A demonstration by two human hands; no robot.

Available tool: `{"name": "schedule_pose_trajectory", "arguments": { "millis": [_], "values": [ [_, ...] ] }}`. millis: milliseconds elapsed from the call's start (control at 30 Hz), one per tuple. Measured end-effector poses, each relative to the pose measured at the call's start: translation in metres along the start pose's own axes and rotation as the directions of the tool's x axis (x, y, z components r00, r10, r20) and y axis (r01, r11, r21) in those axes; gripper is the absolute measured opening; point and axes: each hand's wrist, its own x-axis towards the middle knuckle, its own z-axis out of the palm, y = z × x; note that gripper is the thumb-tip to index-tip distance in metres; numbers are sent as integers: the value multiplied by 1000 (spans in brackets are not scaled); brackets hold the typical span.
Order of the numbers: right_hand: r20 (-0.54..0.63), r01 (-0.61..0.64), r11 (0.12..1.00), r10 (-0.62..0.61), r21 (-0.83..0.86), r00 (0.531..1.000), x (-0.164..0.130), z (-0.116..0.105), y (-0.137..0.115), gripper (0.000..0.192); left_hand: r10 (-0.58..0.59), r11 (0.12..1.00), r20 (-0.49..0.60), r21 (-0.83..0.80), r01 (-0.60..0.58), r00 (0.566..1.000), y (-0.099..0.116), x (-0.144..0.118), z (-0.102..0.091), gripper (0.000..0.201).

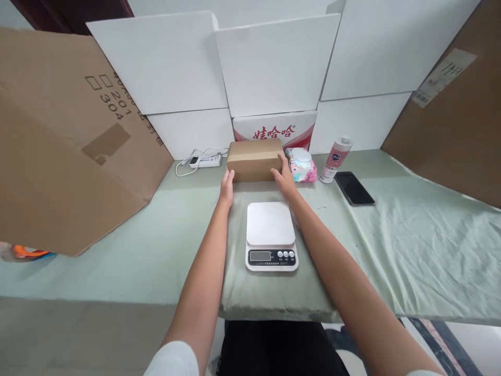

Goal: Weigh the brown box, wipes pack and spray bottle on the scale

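The left hand presses flat against the left end of a small brown cardboard box, and the right hand cups its right end, so the box is clamped between both palms. It sits on the green-covered counter, just behind a white kitchen scale. A pink wipes packet lies just beside the box's right end; a bottle and phone lie farther right. A power strip lies left, with open cloth beyond it.
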Motion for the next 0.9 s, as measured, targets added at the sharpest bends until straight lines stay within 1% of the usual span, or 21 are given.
{"name": "schedule_pose_trajectory", "arguments": {
  "millis": [67,133,233,267,300,333,367,433,500,567,633,667,700,733,800,833,900],
  "values": [
    [23,-27,999,27,-21,999,4,-4,-12,80,-11,1000,-30,-1,11,999,0,0,-3,83],
    [-9,-12,997,11,-70,1000,8,-14,-28,76,19,1000,-97,-12,-20,995,2,-3,-8,85],
    [-173,9,975,-49,-223,984,12,-35,-51,60,97,994,-195,-32,-105,976,7,-10,-18,85],
    [-227,-13,955,-57,-295,972,13,-42,-56,56,107,992,-213,-40,-119,971,8,-12,-21,85],
    [-267,-60,927,-44,-371,963,15,-47,-59,54,108,991,-223,-48,-121,969,8,-14,-22,85],
    [-287,-128,885,-6,-447,958,18,-50,-60,55,105,992,-224,-51,-119,969,9,-16,-22,85],
    [-289,-206,829,57,-520,956,21,-51,-58,61,104,992,-220,-48,-117,970,9,-17,-22,87],
    [-285,-354,689,217,-633,933,29,-49,-52,79,114,992,-196,-29,-122,974,8,-18,-20,91],
    [-302,-455,571,346,-684,888,38,-45,-44,92,134,990,-175,-12,-138,975,7,-19,-17,95],
    [-331,-512,516,405,-687,852,45,-44,-40,96,139,990,-173,-11,-143,975,7,-19,-16,94],
    [-341,-536,510,428,-673,837,50,-47,-38,95,128,991,-184,-23,-135,974,7,-19,-17,91],
    [-335,-537,522,434,-663,836,51,-50,-39,93,121,991,-190,-31,-129,974,7,-19,-17,90],
    [-320,-534,547,441,-645,838,51,-55,-40,90,116,991,-194,-38,-125,974,7,-19,-18,89],
    [-301,-537,594,455,-599,838,49,-61,-41,87,113,991,-197,-43,-124,974,7,-19,-18,89],
    [-250,-555,706,497,-440,831,43,-75,-44,77,117,990,-203,-50,-130,972,7,-19,-18,88],
    [-214,-565,749,523,-347,825,37,-83,-47,70,120,990,-206,-53,-134,971,7,-20,-18,86],
    [-120,-589,787,577,-184,808,20,-97,-55,53,121,989,-211,-62,-136,970,7,-20,-17,83]
  ]
}}
